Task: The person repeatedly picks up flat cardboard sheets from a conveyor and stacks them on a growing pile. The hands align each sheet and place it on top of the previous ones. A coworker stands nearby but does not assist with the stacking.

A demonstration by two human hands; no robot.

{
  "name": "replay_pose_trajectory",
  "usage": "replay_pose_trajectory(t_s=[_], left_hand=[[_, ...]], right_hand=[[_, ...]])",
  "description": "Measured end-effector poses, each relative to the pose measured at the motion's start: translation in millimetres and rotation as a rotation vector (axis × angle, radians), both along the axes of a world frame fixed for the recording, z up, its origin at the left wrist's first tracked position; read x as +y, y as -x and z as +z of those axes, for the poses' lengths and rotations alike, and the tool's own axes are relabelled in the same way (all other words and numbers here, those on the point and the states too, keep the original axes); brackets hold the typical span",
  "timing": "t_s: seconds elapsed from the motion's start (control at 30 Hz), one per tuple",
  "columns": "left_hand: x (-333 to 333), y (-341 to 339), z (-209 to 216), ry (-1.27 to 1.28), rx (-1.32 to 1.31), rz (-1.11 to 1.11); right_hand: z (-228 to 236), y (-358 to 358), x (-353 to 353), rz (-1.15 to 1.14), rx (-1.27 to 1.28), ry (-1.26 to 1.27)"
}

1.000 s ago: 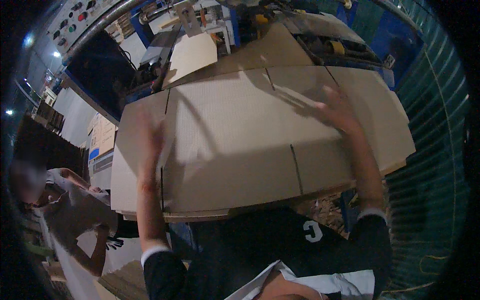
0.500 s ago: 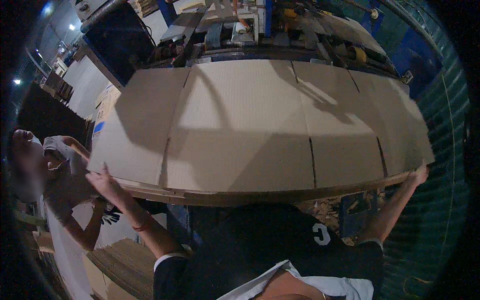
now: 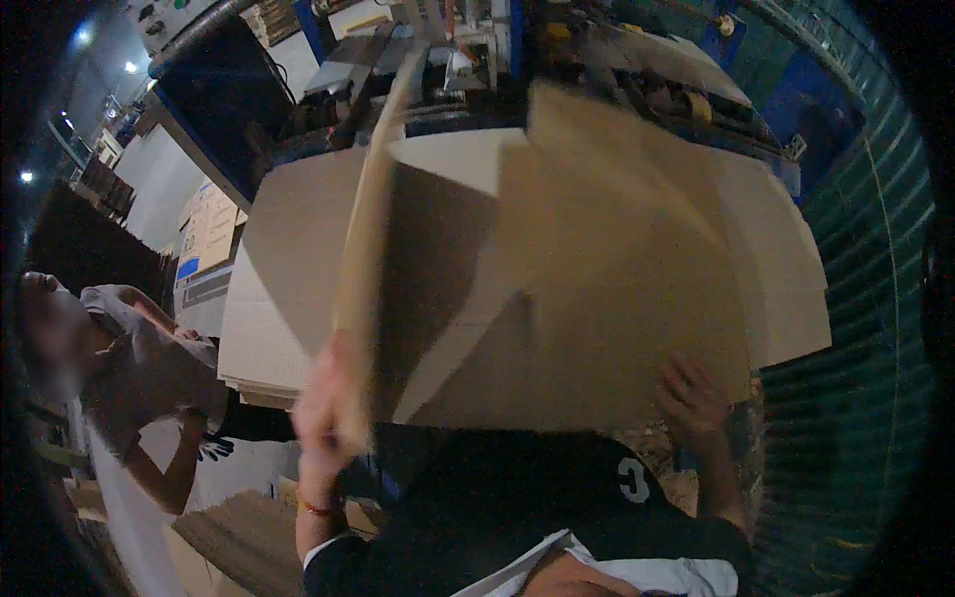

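Observation:
A brown corrugated cardboard sheet [image 3: 637, 269] lies bent on a stack of like sheets [image 3: 288, 249] in front of me. Its left panel [image 3: 368, 229] stands nearly upright, seen almost edge-on and smeared by motion. My left hand [image 3: 328, 403] grips the near end of that panel. The sheet's right part is turned inward, its far corner raised and blurred. On the near right of this part rests my right hand [image 3: 693, 403], fingers spread against the cardboard. What lies beneath the folded part is hidden.
Beyond the stack stands a machine with dark rails [image 3: 468, 104] and blue posts. A co-worker [image 3: 149, 368] is at the left. More stacked cardboard [image 3: 269, 542] sits at the lower left. Green corrugated metal [image 3: 856, 398] runs along the right.
The top sheet lay flat with my hands wide apart at its near corners. Both hands have come inward; its left panel has swung up and its right part has turned inward.

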State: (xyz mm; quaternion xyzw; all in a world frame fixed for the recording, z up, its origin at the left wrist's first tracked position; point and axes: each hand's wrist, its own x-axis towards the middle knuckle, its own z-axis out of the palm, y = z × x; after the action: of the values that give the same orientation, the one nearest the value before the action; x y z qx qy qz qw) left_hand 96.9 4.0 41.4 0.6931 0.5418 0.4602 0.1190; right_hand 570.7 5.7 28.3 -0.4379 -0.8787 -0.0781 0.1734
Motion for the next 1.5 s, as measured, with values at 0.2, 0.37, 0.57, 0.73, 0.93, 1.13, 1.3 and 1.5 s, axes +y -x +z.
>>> replay_pose_trajectory(t_s=[0.2, 0.37, 0.57, 0.73, 0.93, 1.13, 1.3, 1.5], left_hand=[[33.1, -49.9, -6.6, 0.104, 0.745, -0.351], [33.4, -46.1, -5.9, 0.139, 0.765, -0.343], [45.4, -20.9, 13.5, 0.284, 0.776, -0.223], [64.7, -13.0, 11.3, 0.268, 0.798, -0.237], [75.1, -19.6, 9.0, 0.298, 0.750, -0.234], [56.6, -4.1, 16.0, 0.252, 0.632, -0.204], [55.3, 10.0, 9.0, 0.055, 0.608, -0.065], [60.4, 9.0, 9.8, 0.003, 0.652, -0.158]], right_hand=[[-8.4, 12.4, 41.9, 0.196, -0.146, 0.020], [-6.2, 4.3, 60.3, 0.214, -0.163, 0.196], [-17.7, -80.9, 140.8, -0.734, 0.433, 0.150], [-29.1, -120.3, 225.0, -0.791, 0.480, 0.321], [-27.8, -120.0, 254.3, -0.713, 0.476, 0.273], [19.6, -50.0, 147.0, -0.495, 0.367, 0.316], [10.2, -25.2, 90.5, -0.318, -0.326, 0.454], [9.2, -23.2, 112.2, -0.011, -0.181, 0.308]])
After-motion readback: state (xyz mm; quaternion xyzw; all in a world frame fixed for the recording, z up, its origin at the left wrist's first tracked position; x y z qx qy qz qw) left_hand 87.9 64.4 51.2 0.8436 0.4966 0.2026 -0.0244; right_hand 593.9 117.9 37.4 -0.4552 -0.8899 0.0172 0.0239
